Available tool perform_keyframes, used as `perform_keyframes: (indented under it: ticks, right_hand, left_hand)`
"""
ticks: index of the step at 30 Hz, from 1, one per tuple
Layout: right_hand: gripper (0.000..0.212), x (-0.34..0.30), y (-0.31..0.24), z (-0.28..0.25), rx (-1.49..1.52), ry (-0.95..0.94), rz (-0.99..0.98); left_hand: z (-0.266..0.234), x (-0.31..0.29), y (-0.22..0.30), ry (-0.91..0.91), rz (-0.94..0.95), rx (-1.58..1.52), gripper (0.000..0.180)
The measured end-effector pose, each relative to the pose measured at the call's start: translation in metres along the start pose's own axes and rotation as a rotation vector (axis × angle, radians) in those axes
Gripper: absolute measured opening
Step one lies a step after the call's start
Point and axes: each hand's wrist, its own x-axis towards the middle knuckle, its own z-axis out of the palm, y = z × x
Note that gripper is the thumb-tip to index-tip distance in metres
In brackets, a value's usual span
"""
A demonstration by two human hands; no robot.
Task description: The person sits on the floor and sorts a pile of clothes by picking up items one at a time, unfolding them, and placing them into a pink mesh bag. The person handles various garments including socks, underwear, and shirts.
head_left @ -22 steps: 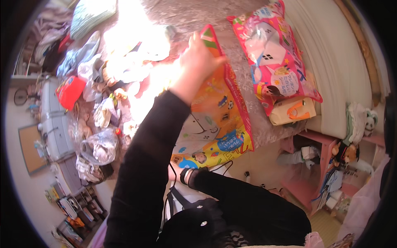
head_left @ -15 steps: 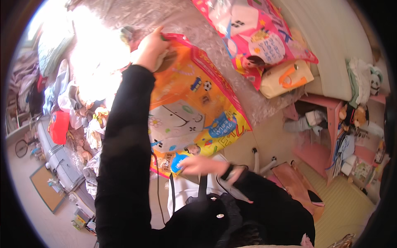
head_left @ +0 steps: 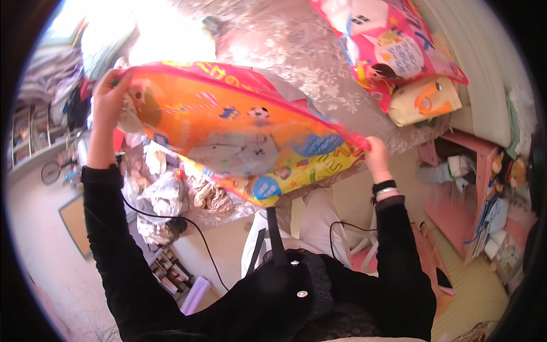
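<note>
A large plastic bag (head_left: 194, 122), orange and yellow with a pink-red edge and printed pictures, hangs stretched between my two hands. My left hand (head_left: 109, 102) is closed on its far left corner. At the opposite corner, my right hand (head_left: 376, 155) pinches the pink edge. The bag is tilted and slightly blurred, and I cannot tell what, if anything, is inside it. Just under my left hand a pale beige thing (head_left: 130, 115) shows beside the bag; its kind is unclear.
A second pink printed bag (head_left: 393, 57) and a cream paper bag (head_left: 424, 102) with an orange mark lie at the far right on the patterned bedspread (head_left: 273, 37). Crumpled plastic bags (head_left: 165, 196) sit at the left. A pink shelf (head_left: 456, 142) stands right. A black cord (head_left: 199, 228) crosses near my lap.
My left hand has moved left with its corner of the bag. My right hand has swung right and now grips the other corner, so the bag is spread sideways.
</note>
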Motion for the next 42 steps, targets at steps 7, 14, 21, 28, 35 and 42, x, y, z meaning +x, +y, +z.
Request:
perform_keyframes:
  ticks: [7,14,21,28,35,42]
  right_hand:
    - [0.022,0.087,-0.194,-0.118,-0.143,0.142,-0.537]
    - [0.021,0.101,-0.342,-0.200,-0.324,0.188,-0.776]
    - [0.024,0.082,-0.461,-0.294,-0.368,0.296,-0.777]
    - [0.031,0.047,-0.540,-0.331,0.025,0.389,-0.930]
    - [0.030,0.041,-0.473,-0.379,0.523,0.414,-0.506]
    - [0.046,-0.028,-0.317,-0.307,1.075,0.309,0.283]
  left_hand:
    - [-0.224,-0.066,0.040,0.286,-0.089,-0.110,0.023]
    - [-0.325,-0.179,0.022,0.473,-0.156,-0.152,0.021]
    - [-0.418,-0.279,0.013,0.568,-0.037,-0.248,0.024]
    - [-0.465,-0.333,0.045,0.734,0.149,-0.110,0.043]
    - [-0.358,-0.409,0.008,0.941,0.067,-0.220,0.043]
    - [-0.032,-0.340,-0.102,-0.286,-0.262,-0.051,0.045]
